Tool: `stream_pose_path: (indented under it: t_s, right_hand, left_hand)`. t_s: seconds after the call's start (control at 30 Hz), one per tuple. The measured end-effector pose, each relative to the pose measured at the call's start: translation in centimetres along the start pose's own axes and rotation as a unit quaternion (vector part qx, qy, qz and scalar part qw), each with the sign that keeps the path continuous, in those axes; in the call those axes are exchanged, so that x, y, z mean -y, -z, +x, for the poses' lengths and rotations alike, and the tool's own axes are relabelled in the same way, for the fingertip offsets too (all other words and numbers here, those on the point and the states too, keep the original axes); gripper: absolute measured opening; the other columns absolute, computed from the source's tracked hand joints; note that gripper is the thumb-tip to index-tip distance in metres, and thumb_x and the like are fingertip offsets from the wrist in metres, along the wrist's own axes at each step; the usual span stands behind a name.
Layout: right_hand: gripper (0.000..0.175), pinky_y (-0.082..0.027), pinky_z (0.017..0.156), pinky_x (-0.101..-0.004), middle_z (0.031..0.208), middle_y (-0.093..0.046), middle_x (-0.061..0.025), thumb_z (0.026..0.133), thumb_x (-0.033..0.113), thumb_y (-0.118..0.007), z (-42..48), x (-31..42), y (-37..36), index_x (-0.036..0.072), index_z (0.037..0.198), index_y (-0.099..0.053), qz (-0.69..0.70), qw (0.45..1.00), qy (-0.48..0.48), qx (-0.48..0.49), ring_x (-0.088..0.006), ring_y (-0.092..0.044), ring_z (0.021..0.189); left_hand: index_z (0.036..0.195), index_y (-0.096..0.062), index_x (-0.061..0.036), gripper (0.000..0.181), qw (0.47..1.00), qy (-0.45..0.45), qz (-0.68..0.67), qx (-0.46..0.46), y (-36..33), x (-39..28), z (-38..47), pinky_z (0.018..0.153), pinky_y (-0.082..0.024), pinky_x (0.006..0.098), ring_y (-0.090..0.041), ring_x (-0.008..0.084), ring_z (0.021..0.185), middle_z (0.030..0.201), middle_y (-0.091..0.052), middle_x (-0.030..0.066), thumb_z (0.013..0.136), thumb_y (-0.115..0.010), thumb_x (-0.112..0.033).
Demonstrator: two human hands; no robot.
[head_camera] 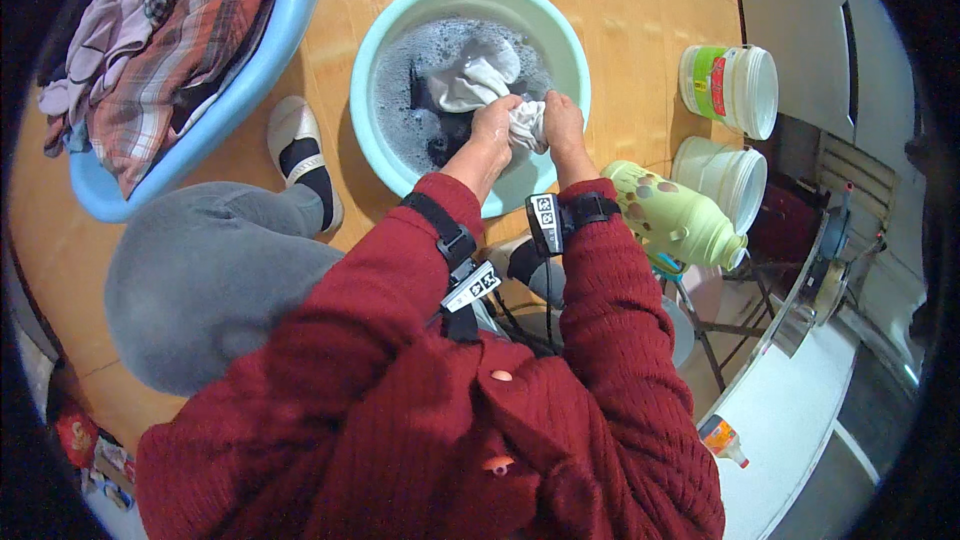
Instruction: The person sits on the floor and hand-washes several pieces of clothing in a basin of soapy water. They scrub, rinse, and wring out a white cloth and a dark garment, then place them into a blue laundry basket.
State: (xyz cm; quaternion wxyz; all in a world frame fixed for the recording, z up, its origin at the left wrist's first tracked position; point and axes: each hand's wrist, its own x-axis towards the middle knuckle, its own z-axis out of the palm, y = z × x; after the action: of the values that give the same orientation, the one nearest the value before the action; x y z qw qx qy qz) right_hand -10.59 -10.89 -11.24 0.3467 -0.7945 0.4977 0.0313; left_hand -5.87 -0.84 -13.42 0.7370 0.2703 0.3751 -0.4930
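Note:
A light green plastic basin (360, 101) with sudsy dark water stands on the floor in front of me. A wet white cloth (472, 86) lies partly in the water and runs up to its basin-side bunch between my hands. My left hand (493, 129) grips the bunched cloth from the left, and my right hand (562, 124) grips its other end, over the basin's near right part. The fingers of both hands are partly hidden by the cloth and by each other's angle. Straps with small devices sit around both sleeved wrists.
A blue tub (300, 7) heaped with a plaid shirt (150, 82) and other clothes stands at the upper left. To the right are a green thermos flask (667, 214) and two white plastic buckets (761, 94). A bottle (721, 439) lies on a white surface at the lower right.

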Motion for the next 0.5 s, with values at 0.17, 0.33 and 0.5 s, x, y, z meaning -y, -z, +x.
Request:
stream_pose_path:
  t_s: [0.17, 0.33, 0.5]
  right_hand:
    - [0.036, -0.045, 0.073, -0.0366, 0.085, -0.061, -0.0219, 0.074, 0.028, -0.058, 0.6, -3.1, -2.2, -0.002, 0.092, -0.059, 0.139, 0.989, -0.037, 0.025, -0.0332, -0.059, 0.08]
    - [0.042, -0.042, 0.082, -0.0426, 0.097, -0.056, -0.0235, 0.067, 0.022, -0.062, -4.2, -2.8, -6.1, 0.0, 0.102, -0.052, -0.236, 0.954, 0.176, 0.058, -0.0371, -0.054, 0.092]
    - [0.036, -0.044, 0.078, -0.0421, 0.088, -0.059, -0.0229, 0.071, 0.023, -0.058, -2.9, -3.9, -6.6, -0.001, 0.097, -0.052, -0.142, 0.981, 0.019, 0.134, -0.0371, -0.056, 0.088]
  left_hand:
    - [0.097, -0.053, -0.0079, 0.024, 0.995, 0.0, 0.001, -0.099, 3.5, -0.4, 1.2, 0.069, -0.044, 0.033, -0.057, 0.0186, 0.081, 0.092, -0.059, 0.0064, 0.079, -0.059, -0.024]
    - [0.098, -0.053, -0.0041, 0.026, 0.986, -0.018, 0.053, -0.159, 9.5, 1.0, 5.3, 0.065, -0.045, 0.0359, -0.057, 0.0226, 0.076, 0.089, -0.058, 0.0087, 0.079, -0.059, -0.021]
    - [0.098, -0.052, 0.0005, 0.029, 0.971, -0.036, 0.081, -0.223, 11.2, 1.9, 7.6, 0.063, -0.047, 0.041, -0.057, 0.0253, 0.075, 0.087, -0.057, 0.0111, 0.074, -0.062, -0.014]
